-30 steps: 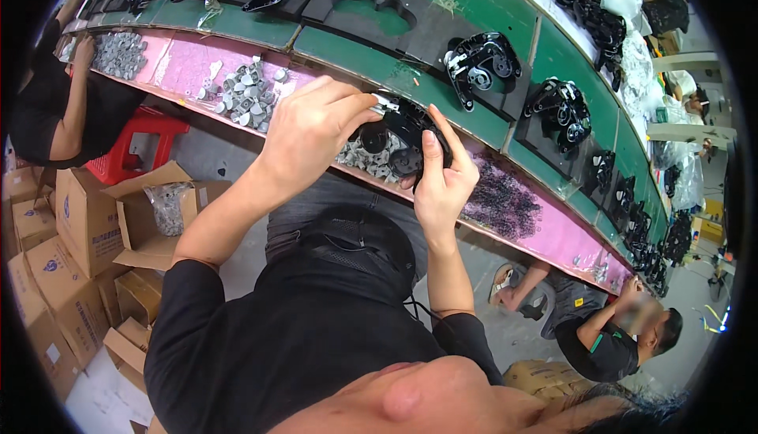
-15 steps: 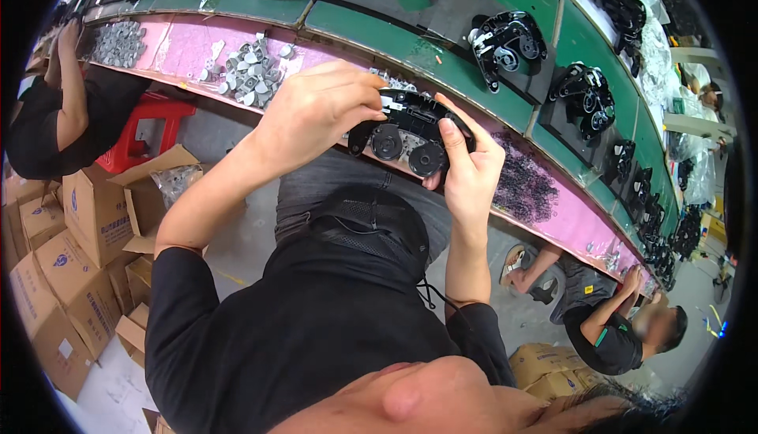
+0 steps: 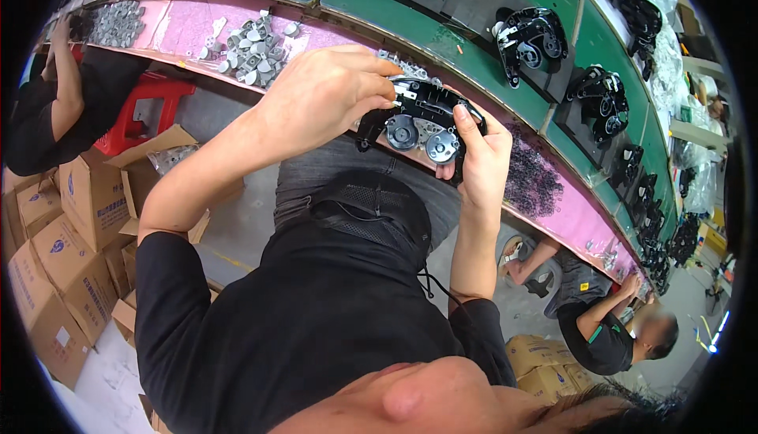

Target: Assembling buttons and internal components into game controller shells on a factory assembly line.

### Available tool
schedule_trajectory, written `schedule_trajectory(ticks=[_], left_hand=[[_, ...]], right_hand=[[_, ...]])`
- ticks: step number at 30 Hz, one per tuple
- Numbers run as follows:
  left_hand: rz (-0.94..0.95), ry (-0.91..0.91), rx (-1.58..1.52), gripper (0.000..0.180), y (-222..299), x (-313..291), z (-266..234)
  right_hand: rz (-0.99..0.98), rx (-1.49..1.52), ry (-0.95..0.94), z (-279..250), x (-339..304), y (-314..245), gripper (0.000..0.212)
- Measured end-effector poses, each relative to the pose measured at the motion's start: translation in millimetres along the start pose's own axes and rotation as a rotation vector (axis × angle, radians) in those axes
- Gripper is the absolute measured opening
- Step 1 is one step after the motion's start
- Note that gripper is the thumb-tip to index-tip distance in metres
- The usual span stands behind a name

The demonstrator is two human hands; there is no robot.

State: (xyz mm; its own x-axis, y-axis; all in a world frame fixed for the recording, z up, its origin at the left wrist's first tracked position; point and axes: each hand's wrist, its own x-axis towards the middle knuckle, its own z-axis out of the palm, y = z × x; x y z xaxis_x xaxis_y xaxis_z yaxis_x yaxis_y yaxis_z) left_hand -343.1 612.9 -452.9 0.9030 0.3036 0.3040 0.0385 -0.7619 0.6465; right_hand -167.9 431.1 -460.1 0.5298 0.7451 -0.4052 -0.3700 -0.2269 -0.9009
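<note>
A black game controller shell [image 3: 430, 101] is held up over my lap at the bench edge, its inner side showing two round grey discs. My right hand [image 3: 485, 152] grips its right end, thumb on the near face and fingers behind. My left hand [image 3: 335, 91] is closed at the upper left of the shell, thumb and fingers drawn together against a small silvery-white part [image 3: 406, 89]. Whether anything sits between those left fingertips is hidden.
Grey plastic pieces [image 3: 254, 54] and small black parts [image 3: 533, 173] lie on the pink bench strip [image 3: 178, 28]. Beyond, green boards [image 3: 403, 20] carry black shells [image 3: 533, 43]. Cardboard boxes [image 3: 91, 205] and a red stool [image 3: 146, 114] stand left; people sit at both sides.
Both hands and the shell have shifted slightly right, and the shell is tilted so its discs catch more light. The green boards and shells beyond appear farther right.
</note>
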Motion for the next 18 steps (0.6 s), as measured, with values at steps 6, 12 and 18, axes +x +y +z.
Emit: schedule_trajectory(ticks=[6, 12, 18], left_hand=[[0.006, 0.126, -0.006, 0.013, -0.6, -0.7, 10.9], [0.042, -0.056, 0.131, 0.013, 0.7, 0.4, 0.8], [-0.024, -0.143, 0.064, 0.012, -5.6, -3.2, -2.5]], right_hand=[[-0.074, -0.015, 0.037, 1.8, 3.5, -2.4, 0.03], [0.045, -0.04, 0.006, -2.3, 5.4, 8.6, 0.033], [0.097, -0.015, -0.044, -5.5, 14.7, 20.0, 0.033]])
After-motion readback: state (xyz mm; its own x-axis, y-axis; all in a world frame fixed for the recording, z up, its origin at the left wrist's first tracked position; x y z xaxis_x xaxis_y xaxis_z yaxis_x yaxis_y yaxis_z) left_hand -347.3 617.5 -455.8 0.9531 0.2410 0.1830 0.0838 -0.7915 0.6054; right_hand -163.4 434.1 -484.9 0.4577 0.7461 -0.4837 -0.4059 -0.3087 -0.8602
